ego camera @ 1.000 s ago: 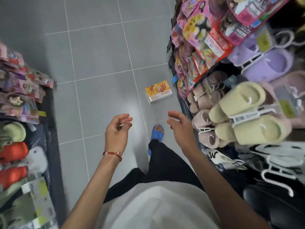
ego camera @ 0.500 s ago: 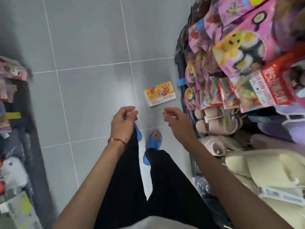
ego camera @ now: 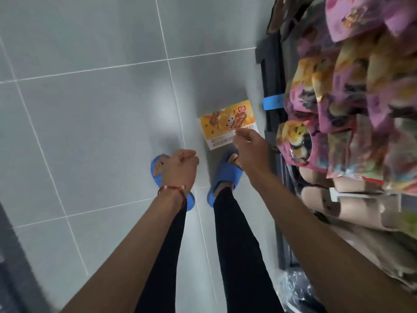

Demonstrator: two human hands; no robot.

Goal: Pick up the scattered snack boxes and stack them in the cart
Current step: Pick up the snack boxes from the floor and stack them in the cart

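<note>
The fingers (ego camera: 242, 132) of the right hand (ego camera: 250, 147) are loosely bent, hold nothing, and hang over the near corner of the snack box (ego camera: 222, 123); the left hand (ego camera: 180, 169) is curled into a fist with nothing in it. The box lies flat on the grey floor (ego camera: 101, 109), just in front of the right blue slipper (ego camera: 228, 175). A moment ago it lay farther ahead. Now the person has stepped up and reached out, so I think the pick-up comes next. No cart shows.
</note>
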